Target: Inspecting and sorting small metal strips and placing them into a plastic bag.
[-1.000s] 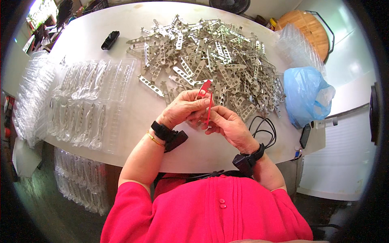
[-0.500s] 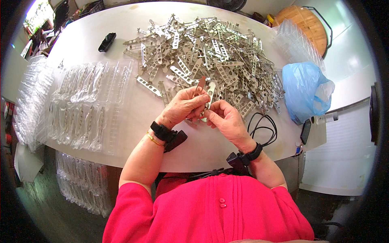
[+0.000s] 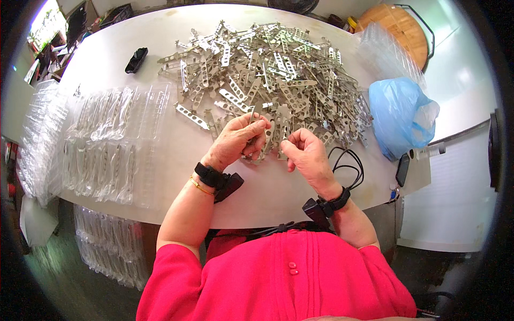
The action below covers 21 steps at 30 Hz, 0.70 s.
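Observation:
A big heap of flat perforated metal brackets (image 3: 273,75) covers the far middle of the white table (image 3: 160,160). My left hand (image 3: 235,140) is curled at the heap's near edge, gripping several brackets (image 3: 256,151) that stick out below its fingers. My right hand (image 3: 304,155) hovers just to the right, fingers curled in a loose fist; I cannot see anything in it. Both wrists wear black bands with small devices.
Clear plastic blister trays (image 3: 107,142) lie on the table's left, with more stacked at the left edge (image 3: 37,134) and below the table (image 3: 104,246). A blue plastic bag (image 3: 399,115), black cable (image 3: 348,163), phone (image 3: 402,169) and small black object (image 3: 136,59) are around.
A red item seen between the hands a second ago is gone from view. Both hands have parted slightly; the left now holds brackets at the heap's edge.

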### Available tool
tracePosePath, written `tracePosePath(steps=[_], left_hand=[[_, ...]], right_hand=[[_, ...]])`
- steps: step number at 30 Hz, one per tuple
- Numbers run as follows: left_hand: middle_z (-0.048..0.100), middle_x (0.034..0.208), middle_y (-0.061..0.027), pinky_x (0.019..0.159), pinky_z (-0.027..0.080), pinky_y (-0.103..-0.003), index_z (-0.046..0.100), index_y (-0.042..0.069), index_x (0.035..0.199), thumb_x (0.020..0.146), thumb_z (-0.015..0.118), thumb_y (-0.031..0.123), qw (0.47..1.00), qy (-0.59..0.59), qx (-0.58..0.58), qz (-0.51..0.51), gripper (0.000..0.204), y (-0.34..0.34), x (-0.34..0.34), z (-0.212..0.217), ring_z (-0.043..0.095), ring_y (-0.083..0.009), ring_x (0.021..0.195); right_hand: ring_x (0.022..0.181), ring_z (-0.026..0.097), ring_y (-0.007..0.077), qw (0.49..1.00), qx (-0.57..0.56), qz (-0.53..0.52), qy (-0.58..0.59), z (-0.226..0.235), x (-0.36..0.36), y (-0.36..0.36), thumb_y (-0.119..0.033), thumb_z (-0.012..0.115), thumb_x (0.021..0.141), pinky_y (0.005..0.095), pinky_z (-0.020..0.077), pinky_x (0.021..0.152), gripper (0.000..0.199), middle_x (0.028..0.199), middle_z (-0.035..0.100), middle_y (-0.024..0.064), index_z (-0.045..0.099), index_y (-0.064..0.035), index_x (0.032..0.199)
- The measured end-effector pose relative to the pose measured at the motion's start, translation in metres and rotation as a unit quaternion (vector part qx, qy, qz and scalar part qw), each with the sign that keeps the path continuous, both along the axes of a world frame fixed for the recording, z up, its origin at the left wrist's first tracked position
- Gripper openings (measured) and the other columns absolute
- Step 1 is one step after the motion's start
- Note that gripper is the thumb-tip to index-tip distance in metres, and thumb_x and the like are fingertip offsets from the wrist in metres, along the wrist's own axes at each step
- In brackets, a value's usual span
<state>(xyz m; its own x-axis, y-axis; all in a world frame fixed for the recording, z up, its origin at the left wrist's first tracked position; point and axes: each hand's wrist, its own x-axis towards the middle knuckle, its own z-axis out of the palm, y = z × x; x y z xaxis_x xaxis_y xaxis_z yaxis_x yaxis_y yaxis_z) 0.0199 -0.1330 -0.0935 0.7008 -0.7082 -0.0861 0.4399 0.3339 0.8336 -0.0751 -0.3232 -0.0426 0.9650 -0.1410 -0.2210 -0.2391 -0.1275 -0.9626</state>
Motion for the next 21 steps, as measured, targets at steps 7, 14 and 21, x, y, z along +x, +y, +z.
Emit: tracePosePath(steps=[7, 14, 21], left_hand=[[0.055, 0.066, -0.0013, 0.048, 0.044, -0.024, 0.06, 0.002, 0.111, 0.106, 0.055, 0.027, 1.0, 0.014, -0.01, -0.006, 0.025, 0.001, 0.002, -0.002, 0.041, -0.0073, 0.048], [0.061, 0.071, -0.0036, 0.049, 0.045, -0.024, 0.06, 0.002, 0.113, 0.108, 0.051, 0.026, 1.0, 0.008, -0.021, -0.014, 0.027, 0.002, 0.003, -0.002, 0.048, -0.0086, 0.049], [0.071, 0.097, -0.0097, 0.052, 0.046, -0.022, 0.059, 0.0, 0.126, 0.11, 0.047, 0.026, 0.999, 0.016, -0.032, 0.006, 0.032, -0.003, 0.001, -0.006, 0.062, -0.0101, 0.063]], right_hand=[[0.056, 0.054, 0.0049, 1.0, -0.004, 0.0, 0.015, 0.004, -0.001, -0.004, -0.013, 0.067, 0.096, 0.0233, 0.0481, 0.05, 0.014, 0.074, 0.057, -0.002, 0.056, -0.004, 0.092], [0.059, 0.056, 0.0054, 0.997, -0.071, -0.008, -0.033, -0.003, 0.001, -0.001, -0.015, 0.07, 0.093, 0.0242, 0.0467, 0.052, 0.016, 0.073, 0.06, -0.0026, 0.059, -0.0055, 0.086], [0.062, 0.064, 0.0167, 0.938, -0.307, -0.034, -0.157, -0.005, 0.006, 0.014, -0.013, 0.071, 0.089, 0.0337, 0.0502, 0.056, 0.014, 0.073, 0.066, 0.0057, 0.059, -0.0056, 0.088]])
